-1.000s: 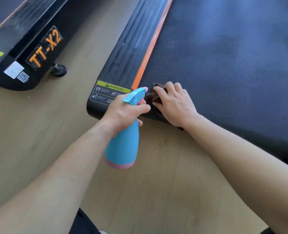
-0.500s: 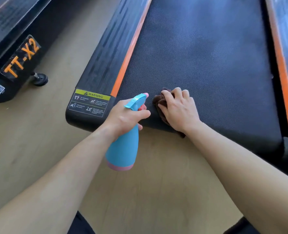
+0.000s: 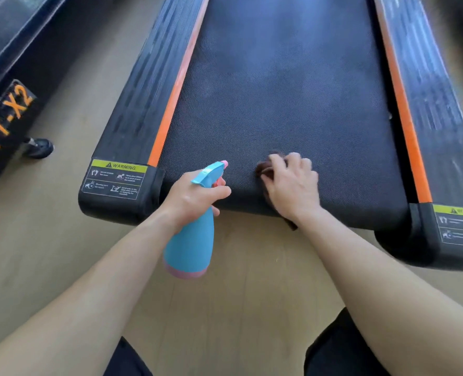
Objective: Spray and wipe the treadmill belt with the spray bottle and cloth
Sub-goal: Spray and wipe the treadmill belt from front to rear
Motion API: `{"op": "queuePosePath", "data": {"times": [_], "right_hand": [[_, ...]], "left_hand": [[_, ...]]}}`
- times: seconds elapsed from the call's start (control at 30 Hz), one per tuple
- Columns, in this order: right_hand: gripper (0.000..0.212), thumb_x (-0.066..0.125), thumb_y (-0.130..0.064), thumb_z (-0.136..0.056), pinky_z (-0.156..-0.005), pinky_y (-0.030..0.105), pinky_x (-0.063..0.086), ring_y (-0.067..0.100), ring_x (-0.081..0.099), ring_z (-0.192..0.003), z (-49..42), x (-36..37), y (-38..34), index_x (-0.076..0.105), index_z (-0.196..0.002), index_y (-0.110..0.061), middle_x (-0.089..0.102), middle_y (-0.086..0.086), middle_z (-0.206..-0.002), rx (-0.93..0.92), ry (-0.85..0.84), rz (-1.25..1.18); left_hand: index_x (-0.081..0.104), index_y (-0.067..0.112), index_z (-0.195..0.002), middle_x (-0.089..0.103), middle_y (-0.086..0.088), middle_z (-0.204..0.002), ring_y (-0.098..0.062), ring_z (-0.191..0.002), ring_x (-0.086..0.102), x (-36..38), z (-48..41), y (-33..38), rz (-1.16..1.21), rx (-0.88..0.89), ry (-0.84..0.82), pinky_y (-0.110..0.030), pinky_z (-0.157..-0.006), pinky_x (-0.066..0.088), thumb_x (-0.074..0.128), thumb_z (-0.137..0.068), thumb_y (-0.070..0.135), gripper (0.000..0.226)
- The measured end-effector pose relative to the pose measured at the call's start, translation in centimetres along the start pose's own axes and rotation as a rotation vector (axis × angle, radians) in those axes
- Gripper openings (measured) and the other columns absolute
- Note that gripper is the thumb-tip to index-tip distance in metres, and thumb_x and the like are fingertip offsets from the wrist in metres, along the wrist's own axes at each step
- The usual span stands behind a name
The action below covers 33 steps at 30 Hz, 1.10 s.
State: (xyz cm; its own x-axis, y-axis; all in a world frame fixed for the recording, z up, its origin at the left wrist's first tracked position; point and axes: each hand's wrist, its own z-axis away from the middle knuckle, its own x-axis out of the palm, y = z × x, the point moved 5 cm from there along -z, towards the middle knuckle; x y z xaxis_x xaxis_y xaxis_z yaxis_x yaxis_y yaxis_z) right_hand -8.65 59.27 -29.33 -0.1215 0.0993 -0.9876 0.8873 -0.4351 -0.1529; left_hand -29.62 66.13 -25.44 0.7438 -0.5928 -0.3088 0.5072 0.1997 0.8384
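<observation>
Wiping the belt (image 3: 279, 90), the right grip (image 3: 292, 185) clutched the cloth (image 3: 264, 168); the left grip (image 3: 192, 196) clamped the spray bottle (image 3: 192, 245) (next, probably, the stretch farther up).

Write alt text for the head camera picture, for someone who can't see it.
A person's right hand holds a brown cloth against the near end of a black treadmill belt, while the left hand grips a blue spray bottle beside it, nozzle towards the belt. Orange strips edge the belt; the floor is pale wood.
</observation>
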Motion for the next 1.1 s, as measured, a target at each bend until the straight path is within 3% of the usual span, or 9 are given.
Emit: {"op": "queuePosePath", "data": {"times": [0.13, 0.27, 0.4, 0.53, 0.67, 0.8, 0.9, 1.0, 1.1], "right_hand": [[0.051, 0.051, -0.049, -0.099, -0.092, 0.051, 0.045, 0.038, 0.045, -0.114, 0.9, -0.4, 0.5, 0.046, -0.143, -0.024, 0.047, 0.012, -0.131, -0.123, -0.103, 0.014], [0.046, 0.047, -0.047, -0.102, -0.097, 0.051, 0.043, 0.036, 0.042, -0.117, 4.0, -2.2, 7.7, 0.044, -0.143, -0.027, 0.044, 0.012, -0.131, 0.137, -0.177, -0.091], [0.045, 0.048, -0.043, -0.102, -0.102, 0.052, 0.040, 0.038, 0.041, -0.122, 8.0, -4.1, 12.3, 0.046, -0.143, -0.025, 0.044, 0.014, -0.132, 0.311, -0.198, -0.187], [0.045, 0.050, -0.039, -0.101, -0.102, 0.052, 0.040, 0.041, 0.042, -0.119, 10.7, -4.7, 14.7, 0.047, -0.142, -0.022, 0.045, 0.018, -0.129, 0.415, -0.147, -0.228], [0.045, 0.051, -0.038, -0.102, -0.101, 0.051, 0.040, 0.040, 0.042, -0.120, 12.4, -4.9, 16.2, 0.047, -0.144, -0.023, 0.045, 0.018, -0.128, 0.501, -0.136, -0.273], [0.045, 0.051, -0.037, -0.102, -0.101, 0.052, 0.040, 0.040, 0.042, -0.121, 13.0, -5.3, 16.8, 0.046, -0.144, -0.024, 0.045, 0.018, -0.129, 0.518, -0.122, -0.297], [0.044, 0.050, -0.036, -0.102, -0.102, 0.052, 0.039, 0.040, 0.042, -0.121, 13.2, -5.7, 17.0, 0.046, -0.144, -0.023, 0.045, 0.018, -0.129, 0.518, -0.105, -0.311], [0.043, 0.050, -0.036, -0.103, -0.103, 0.052, 0.039, 0.039, 0.042, -0.122, 13.7, -6.0, 17.3, 0.046, -0.144, -0.023, 0.045, 0.017, -0.130, 0.524, -0.094, -0.332], [0.043, 0.050, -0.035, -0.103, -0.105, 0.049, 0.037, 0.038, 0.041, -0.124, 14.1, -6.3, 17.7, 0.046, -0.144, -0.023, 0.045, 0.017, -0.130, 0.528, -0.086, -0.339]], "left_hand": [[0.074, 0.032, -0.122, 0.064, 0.004, -0.097, -0.021, -0.071, 0.068, 1.2, 0.1, 0.9, 0.025, 0.043, 0.011, -0.010, -0.055, 0.049, 0.075, -0.094, 0.016, 0.033], [0.078, 0.027, -0.114, 0.067, 0.012, -0.092, -0.016, -0.069, 0.069, 4.6, 0.9, 1.0, -0.046, 0.018, -0.062, -0.026, -0.069, 0.062, 0.080, -0.083, 0.026, 0.031], [0.077, 0.026, -0.114, 0.069, 0.012, -0.088, -0.011, -0.065, 0.070, 8.6, 2.4, 1.3, -0.119, -0.009, -0.158, -0.045, -0.085, 0.066, 0.075, -0.067, 0.039, 0.049], [0.077, 0.021, -0.115, 0.073, 0.001, -0.096, -0.014, -0.065, 0.072, 11.3, 2.8, 1.7, -0.164, 0.014, -0.175, -0.042, -0.082, 0.067, 0.075, -0.069, 0.038, 0.049], [0.070, 0.014, -0.093, 0.069, 0.005, -0.084, -0.012, -0.060, 0.075, 12.7, 2.6, 1.6, -0.283, 0.030, -0.159, -0.023, -0.068, 0.060, 0.076, -0.085, 0.029, 0.018], [0.073, 0.010, -0.102, 0.067, 0.005, -0.083, -0.012, -0.062, 0.072, 13.4, 3.0, 1.2, -0.289, 0.013, -0.209, -0.038, -0.081, 0.066, 0.077, -0.078, 0.033, 0.033], [0.075, 0.015, -0.118, 0.066, 0.007, -0.088, -0.012, -0.071, 0.064, 13.9, 3.6, 1.0, -0.213, 0.021, -0.294, -0.036, -0.075, 0.067, 0.076, -0.072, 0.034, 0.050], [0.076, 0.017, -0.115, 0.067, 0.006, -0.089, -0.013, -0.073, 0.063, 14.7, 3.7, 0.8, -0.219, 0.043, -0.347, -0.037, -0.074, 0.067, 0.078, -0.076, 0.029, 0.041], [0.073, 0.014, -0.094, 0.065, 0.006, -0.081, -0.013, -0.061, 0.067, 16.0, 3.5, 1.1, -0.279, 0.079, -0.334, -0.032, -0.072, 0.065, 0.079, -0.084, 0.024, 0.015]]}}
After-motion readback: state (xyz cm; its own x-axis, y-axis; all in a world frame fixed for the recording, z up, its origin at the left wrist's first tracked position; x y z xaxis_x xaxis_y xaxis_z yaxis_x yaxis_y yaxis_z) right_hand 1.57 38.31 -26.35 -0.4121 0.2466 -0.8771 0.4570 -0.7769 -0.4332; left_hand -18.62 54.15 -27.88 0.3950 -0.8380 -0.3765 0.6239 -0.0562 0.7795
